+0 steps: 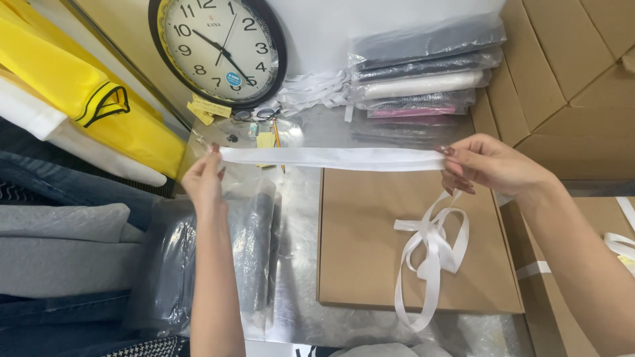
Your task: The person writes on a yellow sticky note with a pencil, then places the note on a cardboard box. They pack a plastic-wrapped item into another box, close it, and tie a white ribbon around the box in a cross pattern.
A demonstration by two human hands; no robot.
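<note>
A white ribbon (331,158) is stretched taut and level between my two hands. My left hand (204,180) pinches its left end above a dark garment in a clear plastic bag (218,264). My right hand (493,165) grips the right end, and the rest of the ribbon hangs down from it in loose loops (430,254) onto a flat brown cardboard box (370,251). The box lies on a shiny silver table top (297,264).
A round wall clock (218,46) leans at the back beside a stack of bagged garments (423,79). Yellow and white clothing (79,99) and folded clothes (59,244) lie at left. Cardboard boxes (569,79) stand at right. More white ribbon (317,89) lies behind.
</note>
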